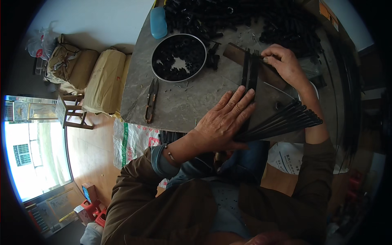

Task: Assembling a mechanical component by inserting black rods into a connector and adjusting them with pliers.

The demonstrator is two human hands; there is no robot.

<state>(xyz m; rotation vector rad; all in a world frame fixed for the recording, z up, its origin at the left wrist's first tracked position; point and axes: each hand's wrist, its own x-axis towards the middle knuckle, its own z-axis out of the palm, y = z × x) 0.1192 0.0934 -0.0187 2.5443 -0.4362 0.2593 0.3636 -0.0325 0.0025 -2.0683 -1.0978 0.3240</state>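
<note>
My left hand (222,118) lies flat with its fingers stretched out, its fingertips over the lower part of some thin black strips (252,73). Under and beside that palm, a bunch of long black rods (281,118) with knobbed ends fans out to the right. By the strips' far tips my right hand (286,63) is closed in a pinch; whatever sits between thumb and finger is too small to make out. A dark brown block (234,54) lies beneath the strip ends. A thin pale rod (278,89) rests near my right wrist.
On the grey table (175,104) stand a metal bowl (152,67) of small black parts and a blue case (158,22). Scissors (151,102) lie near the left edge. Black parts (208,14) heap up at the back. Wrapped bundles (104,81) and a wooden stool (73,112) stand left.
</note>
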